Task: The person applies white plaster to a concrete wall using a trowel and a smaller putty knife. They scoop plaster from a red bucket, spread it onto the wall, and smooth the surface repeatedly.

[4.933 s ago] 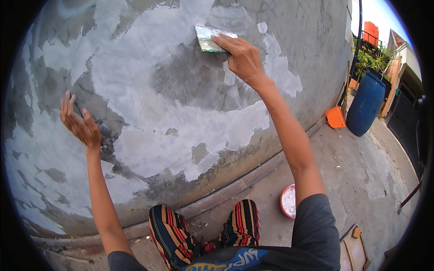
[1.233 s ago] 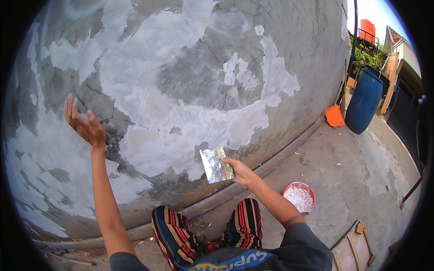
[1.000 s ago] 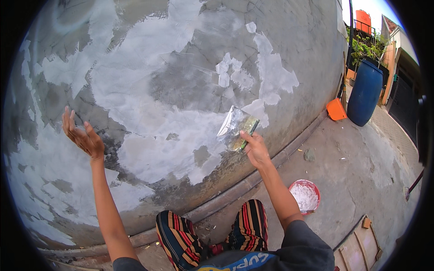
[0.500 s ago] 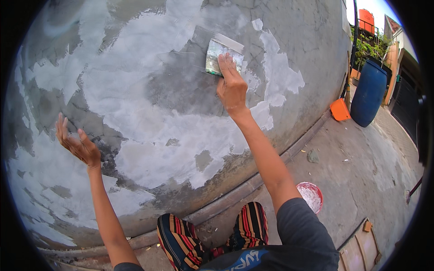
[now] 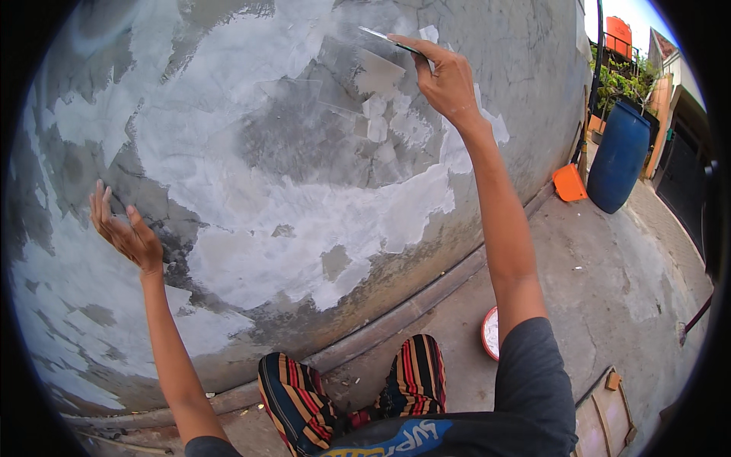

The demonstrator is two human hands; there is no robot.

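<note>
A grey wall [image 5: 525,91] fills the upper part of the view, coated in uneven patches of white putty [image 5: 335,217]. High on it, my right hand [image 5: 451,82] grips a thin flat scraper [image 5: 381,36], seen nearly edge-on, its blade pointing left. Below the scraper lies a bare grey area, with fresh-looking pale smears [image 5: 381,72] at its right side. My left hand [image 5: 128,234] is open at the lower left, fingers spread and holding nothing. It is by the wall; whether the palm touches it I cannot tell.
Beside my right elbow stands a red bucket [image 5: 489,333] of white paste, partly hidden by my arm. A blue barrel [image 5: 620,156] and an orange dustpan [image 5: 569,183] are at the far right. A wooden panel [image 5: 605,415] lies at the lower right.
My right hand has moved up and right, and the scraper has turned from flat-facing to edge-on. Pale smears now show where it was. My left hand has barely shifted.
</note>
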